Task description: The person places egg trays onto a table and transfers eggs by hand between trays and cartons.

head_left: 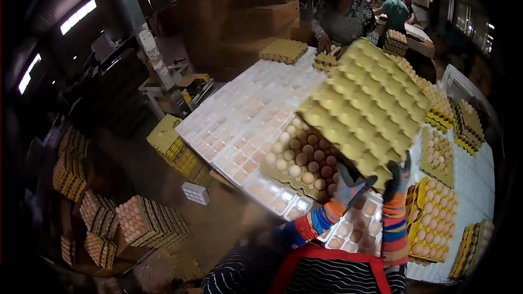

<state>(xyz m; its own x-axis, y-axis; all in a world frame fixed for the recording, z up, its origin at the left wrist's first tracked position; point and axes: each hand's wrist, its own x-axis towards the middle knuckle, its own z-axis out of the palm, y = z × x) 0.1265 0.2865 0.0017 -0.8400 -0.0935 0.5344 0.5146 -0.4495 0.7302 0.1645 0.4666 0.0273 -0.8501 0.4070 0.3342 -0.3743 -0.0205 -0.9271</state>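
Note:
A yellowish pulp egg tray (370, 103) is tilted up in front of me, with its bumpy side showing. My gloved left hand (348, 186) grips its near edge, the fingers partly hidden beneath it. At the near right corner, my gloved right hand (396, 181) is closed on the same tray. Below it, partly covered and in its shadow, lies another pulp tray filled with eggs (300, 159). Clear plastic egg cartons (348, 230) with eggs in them sit between my forearms.
Plastic cartons (234, 125) cover the table's left side. Yellow trays of eggs (434, 218) stand at right. A co-worker (344, 16) stands across the table. Stacked egg trays (147, 220) and a metal post (144, 38) are at left.

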